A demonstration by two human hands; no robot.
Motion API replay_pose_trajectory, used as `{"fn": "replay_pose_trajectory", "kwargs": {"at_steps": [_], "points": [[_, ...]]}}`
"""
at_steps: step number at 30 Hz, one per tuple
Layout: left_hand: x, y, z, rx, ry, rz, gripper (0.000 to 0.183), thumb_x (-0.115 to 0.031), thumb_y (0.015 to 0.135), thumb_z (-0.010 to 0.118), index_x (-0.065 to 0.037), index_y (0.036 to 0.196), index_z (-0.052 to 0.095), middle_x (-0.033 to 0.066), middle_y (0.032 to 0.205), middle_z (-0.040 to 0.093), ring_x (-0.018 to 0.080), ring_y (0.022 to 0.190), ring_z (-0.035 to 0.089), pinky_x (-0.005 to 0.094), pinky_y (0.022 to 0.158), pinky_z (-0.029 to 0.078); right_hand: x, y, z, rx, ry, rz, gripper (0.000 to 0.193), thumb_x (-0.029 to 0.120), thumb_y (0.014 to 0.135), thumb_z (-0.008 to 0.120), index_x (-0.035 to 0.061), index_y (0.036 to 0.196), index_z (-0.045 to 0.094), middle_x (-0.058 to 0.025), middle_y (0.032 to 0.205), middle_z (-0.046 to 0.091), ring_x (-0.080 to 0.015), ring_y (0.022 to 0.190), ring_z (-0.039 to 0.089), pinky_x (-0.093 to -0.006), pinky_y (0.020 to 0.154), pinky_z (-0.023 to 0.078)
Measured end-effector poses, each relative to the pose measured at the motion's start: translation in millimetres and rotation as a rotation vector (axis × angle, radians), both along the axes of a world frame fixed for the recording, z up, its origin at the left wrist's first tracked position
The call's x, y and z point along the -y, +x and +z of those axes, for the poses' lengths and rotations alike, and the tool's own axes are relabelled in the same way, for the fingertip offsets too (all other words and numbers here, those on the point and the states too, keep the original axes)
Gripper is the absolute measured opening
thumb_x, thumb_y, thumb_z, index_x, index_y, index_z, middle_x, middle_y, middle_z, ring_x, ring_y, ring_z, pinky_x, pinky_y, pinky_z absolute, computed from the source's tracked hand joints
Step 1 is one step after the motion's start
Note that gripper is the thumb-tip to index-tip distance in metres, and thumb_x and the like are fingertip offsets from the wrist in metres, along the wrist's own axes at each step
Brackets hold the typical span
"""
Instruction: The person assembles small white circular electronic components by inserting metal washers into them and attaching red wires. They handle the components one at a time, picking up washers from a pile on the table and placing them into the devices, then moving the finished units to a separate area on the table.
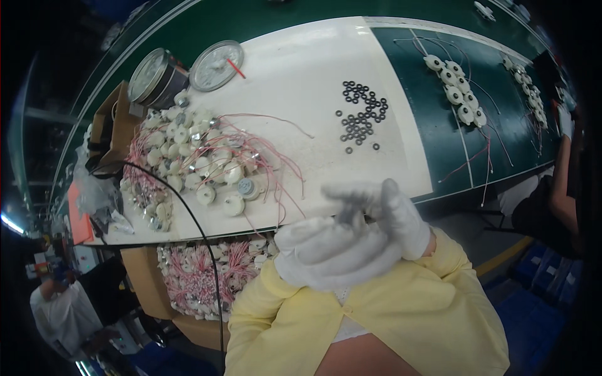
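White gloves cover both my hands, which meet in front of my chest at the table's front edge. My left hand is curled, palm up, with its fingers closed; what it holds is hidden. Over it, my right hand reaches across with fingers smeared by motion. A blurred grey patch lies between the hands, too unclear to name. Left of them spreads a pile of small white motors with pink wires. Beyond my hands, several black rings lie loose on the white tabletop.
A metal tin and its round lid stand at the far left, near a cardboard box. Below the edge, a carton holds more wired motors. A black cable hangs across. White motors sit on green matting; another person's arm is at right.
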State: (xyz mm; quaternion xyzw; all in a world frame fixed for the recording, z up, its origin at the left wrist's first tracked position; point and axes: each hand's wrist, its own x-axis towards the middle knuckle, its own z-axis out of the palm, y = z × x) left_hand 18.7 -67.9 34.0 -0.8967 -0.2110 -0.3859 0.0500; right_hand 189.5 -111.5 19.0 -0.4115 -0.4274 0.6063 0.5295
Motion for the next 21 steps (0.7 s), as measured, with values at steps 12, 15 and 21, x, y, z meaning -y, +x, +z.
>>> {"fn": "replay_pose_trajectory", "kwargs": {"at_steps": [12, 15, 21], "points": [[-25, -107, -51, 0.032, -0.036, 0.777, 0.035, -0.010, 0.080, 0.083, -0.012, 0.114, 0.075, 0.0052, 0.092, 0.065, 0.0292, 0.079, 0.060, 0.0443, 0.068, 0.046, -5, 42, -1, 0.293, 0.007, -0.326, 0.018, 0.016, 0.096, 0.079, 0.0013, 0.105, 0.074, -0.0029, 0.084, 0.073, -0.0085, 0.069, 0.063, -0.0243, 0.064, 0.050], [-18, -118, -59, -0.008, -0.165, 0.772, 0.034, -0.011, 0.088, 0.079, -0.011, 0.121, 0.074, 0.0055, 0.096, 0.068, 0.0283, 0.081, 0.061, 0.0424, 0.076, 0.048, -20, 73, -23, 1.176, 0.511, -0.481, 0.020, 0.013, 0.089, 0.083, 0.0046, 0.104, 0.074, -0.0049, 0.074, 0.069, -0.0141, 0.057, 0.060, -0.0307, 0.060, 0.049], [-10, -99, -65, -0.033, -0.145, 0.623, 0.040, -0.019, 0.079, 0.086, -0.017, 0.117, 0.072, 0.0033, 0.107, 0.064, 0.0282, 0.091, 0.060, 0.0447, 0.081, 0.045, -28, 94, -25, 1.071, 0.277, -0.239, 0.020, 0.011, 0.092, 0.078, 0.0004, 0.108, 0.072, -0.0054, 0.076, 0.071, -0.0122, 0.057, 0.060, -0.0293, 0.064, 0.051]]}}
